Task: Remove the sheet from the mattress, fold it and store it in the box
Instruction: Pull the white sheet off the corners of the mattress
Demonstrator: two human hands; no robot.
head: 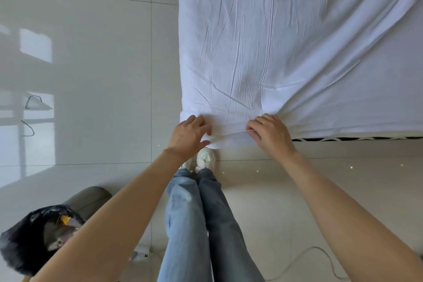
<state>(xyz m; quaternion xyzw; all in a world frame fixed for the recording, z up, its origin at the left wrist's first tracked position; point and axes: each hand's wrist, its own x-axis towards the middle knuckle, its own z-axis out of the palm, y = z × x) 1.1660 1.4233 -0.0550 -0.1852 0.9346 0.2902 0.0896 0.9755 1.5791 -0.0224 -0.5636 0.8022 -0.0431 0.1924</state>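
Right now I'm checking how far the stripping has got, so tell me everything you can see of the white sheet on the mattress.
The white fabric sheet looks like thin, creased cotton and still covers the whole visible top of the mattress. Long wrinkles fan out from the near left corner, where the fabric is bunched. There the left hand and right hand both grip its hem, pulled taut between them above the person's white shoes. A dark patterned strip shows under its near edge at right.

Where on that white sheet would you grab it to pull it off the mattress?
At the near corner hem, coming from the foot of the bed where the person stands. There the sheet hangs loose over the mattress edge, and creases fan out from that spot. The left hand and right hand already pinch that hem.
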